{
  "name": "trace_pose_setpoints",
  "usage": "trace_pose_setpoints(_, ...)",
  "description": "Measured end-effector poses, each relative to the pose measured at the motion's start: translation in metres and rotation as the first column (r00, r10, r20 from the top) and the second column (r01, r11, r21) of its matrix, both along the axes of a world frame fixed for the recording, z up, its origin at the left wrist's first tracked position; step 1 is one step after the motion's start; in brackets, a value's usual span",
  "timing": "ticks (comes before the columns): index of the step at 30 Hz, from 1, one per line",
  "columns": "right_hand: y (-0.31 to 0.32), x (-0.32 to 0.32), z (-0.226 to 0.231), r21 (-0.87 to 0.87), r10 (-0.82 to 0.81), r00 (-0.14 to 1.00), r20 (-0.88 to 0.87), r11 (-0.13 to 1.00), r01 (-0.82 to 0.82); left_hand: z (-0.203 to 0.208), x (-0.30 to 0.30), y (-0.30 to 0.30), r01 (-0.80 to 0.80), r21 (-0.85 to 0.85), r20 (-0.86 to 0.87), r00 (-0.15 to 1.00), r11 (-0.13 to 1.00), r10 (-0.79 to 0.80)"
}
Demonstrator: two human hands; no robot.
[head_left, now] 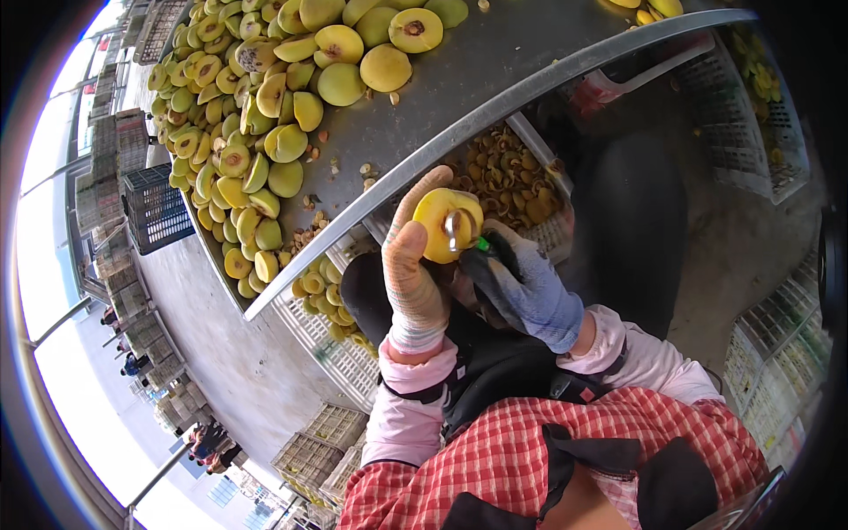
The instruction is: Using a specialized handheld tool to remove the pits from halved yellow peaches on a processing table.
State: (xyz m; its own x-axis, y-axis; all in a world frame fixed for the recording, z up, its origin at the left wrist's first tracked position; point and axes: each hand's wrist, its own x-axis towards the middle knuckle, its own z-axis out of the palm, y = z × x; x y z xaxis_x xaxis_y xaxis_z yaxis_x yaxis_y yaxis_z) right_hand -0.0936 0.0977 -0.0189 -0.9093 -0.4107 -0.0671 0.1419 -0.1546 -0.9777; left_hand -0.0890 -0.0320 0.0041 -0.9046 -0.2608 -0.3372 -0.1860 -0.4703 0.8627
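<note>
My left hand point(413, 278), in a pale knit glove stained orange, holds a yellow peach half point(433, 210) with its cut face turned up. In my right hand point(534, 287), in a blue and black glove, is a pitting spoon point(453, 231) with a green handle and a curved metal end. That metal end rests at the brown hollow in the middle of the peach half. Both hands are just off the near edge of the metal table, above my lap. My right fingers wrap round the handle and hide most of it.
Many halved peaches point(287, 141) lie heaped on the metal table point(468, 75), with loose pits near its raised rim. Below stand a crate of brown scraps point(508, 177) and a white crate point(340, 362) of peach halves. More crates point(751, 159) stand at the right.
</note>
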Motion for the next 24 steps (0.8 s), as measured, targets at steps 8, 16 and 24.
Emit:
trace_pose_setpoints(8, 0.004, 0.024, 0.003, 0.04, -0.04, 0.983, -0.18, 0.998, 0.048, -0.001, 0.023, 0.033, -0.213, -0.417, -0.067, 0.977, 0.883, 0.204)
trace_pose_setpoints(16, 0.03, 0.03, 0.004, -0.616, 0.617, 0.514, 0.595, 0.762, -0.202, 0.013, 0.035, 0.022, -0.019, -0.452, -0.069, 0.998, 0.892, -0.013)
trace_pose_setpoints(24, 0.016, 0.036, -0.029, -0.927, 0.987, 0.141, 0.078, 0.019, 0.374, 0.012, 0.071, -0.011, -0.302, -0.233, 0.101, 0.938, 0.924, 0.332)
